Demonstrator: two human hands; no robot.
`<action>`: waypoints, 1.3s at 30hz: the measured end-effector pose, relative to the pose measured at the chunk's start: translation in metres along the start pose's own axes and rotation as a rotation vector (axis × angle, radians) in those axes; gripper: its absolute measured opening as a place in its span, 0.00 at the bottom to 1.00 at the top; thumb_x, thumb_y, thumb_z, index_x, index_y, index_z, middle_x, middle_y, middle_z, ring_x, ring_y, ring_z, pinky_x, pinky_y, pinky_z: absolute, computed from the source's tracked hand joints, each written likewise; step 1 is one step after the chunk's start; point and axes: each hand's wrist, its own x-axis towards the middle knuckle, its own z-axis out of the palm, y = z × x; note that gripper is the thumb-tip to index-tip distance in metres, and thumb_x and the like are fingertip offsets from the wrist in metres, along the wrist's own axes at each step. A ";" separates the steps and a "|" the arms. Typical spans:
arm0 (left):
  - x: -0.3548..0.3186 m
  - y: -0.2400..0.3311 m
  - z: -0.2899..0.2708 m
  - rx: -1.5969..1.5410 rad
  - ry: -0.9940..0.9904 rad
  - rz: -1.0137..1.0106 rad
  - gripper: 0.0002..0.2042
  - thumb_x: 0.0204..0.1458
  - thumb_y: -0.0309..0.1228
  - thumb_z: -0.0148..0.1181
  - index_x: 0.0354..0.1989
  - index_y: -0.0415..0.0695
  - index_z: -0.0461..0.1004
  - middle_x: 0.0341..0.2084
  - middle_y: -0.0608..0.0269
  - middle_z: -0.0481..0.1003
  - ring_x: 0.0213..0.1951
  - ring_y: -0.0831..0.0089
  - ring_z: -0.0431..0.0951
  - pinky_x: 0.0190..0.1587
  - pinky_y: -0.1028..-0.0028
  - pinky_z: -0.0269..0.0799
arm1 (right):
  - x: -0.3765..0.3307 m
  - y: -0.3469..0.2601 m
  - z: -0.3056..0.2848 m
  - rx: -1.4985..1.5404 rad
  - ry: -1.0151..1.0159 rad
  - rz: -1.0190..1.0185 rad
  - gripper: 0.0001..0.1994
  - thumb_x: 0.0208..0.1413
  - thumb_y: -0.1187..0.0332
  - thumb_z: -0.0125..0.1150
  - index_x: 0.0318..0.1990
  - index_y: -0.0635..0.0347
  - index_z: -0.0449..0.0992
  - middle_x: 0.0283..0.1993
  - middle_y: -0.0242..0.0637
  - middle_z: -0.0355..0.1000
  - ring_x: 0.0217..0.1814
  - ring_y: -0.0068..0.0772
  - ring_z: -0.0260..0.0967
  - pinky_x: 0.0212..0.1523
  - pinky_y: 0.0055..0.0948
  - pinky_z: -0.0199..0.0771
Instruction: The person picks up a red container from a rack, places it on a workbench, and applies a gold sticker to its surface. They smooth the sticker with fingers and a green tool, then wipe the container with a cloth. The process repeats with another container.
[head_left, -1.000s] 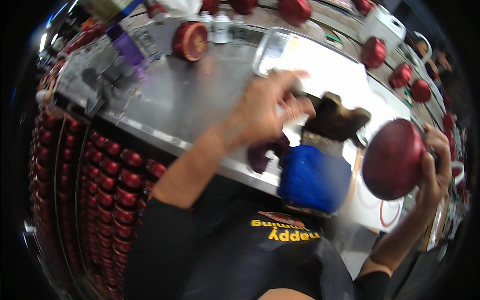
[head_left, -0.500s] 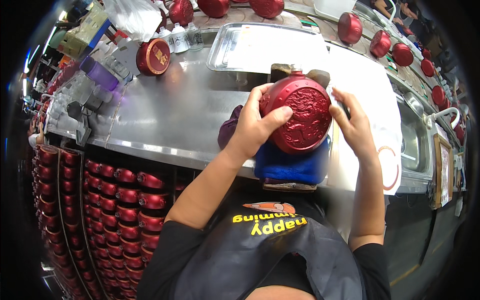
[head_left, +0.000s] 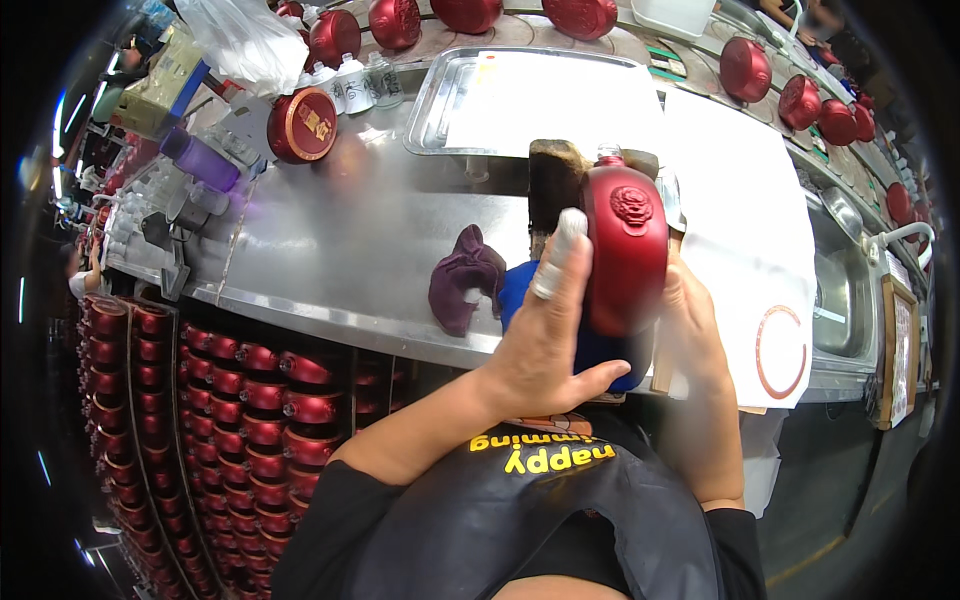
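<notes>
While the red flask-shaped bottle stood on edge above the near side of the steel worktop, the left hand and right hand clasped its two sides, a maroon cloth just left.

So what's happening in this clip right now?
A person stands at a steel counter holding a red round bottle on edge between both hands: the left hand with a taped finger on one face, the right hand behind it. A maroon cloth lies on the counter, and more red bottles fill racks below.
</notes>
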 end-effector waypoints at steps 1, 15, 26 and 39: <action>0.002 0.000 0.007 0.047 0.025 -0.010 0.62 0.44 0.35 0.78 0.80 0.43 0.34 0.75 0.32 0.42 0.77 0.30 0.40 0.76 0.41 0.36 | 0.001 0.004 -0.004 0.062 -0.030 0.078 0.29 0.77 0.48 0.40 0.67 0.65 0.70 0.39 0.33 0.76 0.36 0.22 0.70 0.40 0.25 0.74; 0.018 -0.009 -0.017 0.545 -0.269 0.086 0.24 0.57 0.45 0.60 0.63 0.57 0.77 0.65 0.57 0.71 0.73 0.47 0.58 0.73 0.33 0.36 | 0.075 -0.042 -0.083 -0.650 0.013 -0.413 0.21 0.63 0.81 0.48 0.61 0.63 0.77 0.67 0.46 0.71 0.64 0.41 0.69 0.61 0.33 0.68; -0.029 -0.051 -0.029 -0.103 0.032 -0.294 0.35 0.59 0.54 0.65 0.71 0.46 0.67 0.72 0.22 0.48 0.72 0.29 0.54 0.73 0.49 0.52 | 0.417 0.044 0.051 -1.271 -0.361 -0.422 0.21 0.65 0.54 0.60 0.58 0.58 0.80 0.56 0.48 0.73 0.58 0.54 0.72 0.63 0.43 0.72; -0.031 -0.077 -0.020 -0.254 0.072 -0.218 0.35 0.54 0.50 0.70 0.71 0.59 0.66 0.72 0.19 0.45 0.70 0.28 0.58 0.69 0.49 0.63 | 0.439 0.083 0.062 -1.310 -0.207 -0.521 0.08 0.59 0.63 0.63 0.38 0.57 0.82 0.47 0.35 0.74 0.57 0.43 0.71 0.52 0.43 0.77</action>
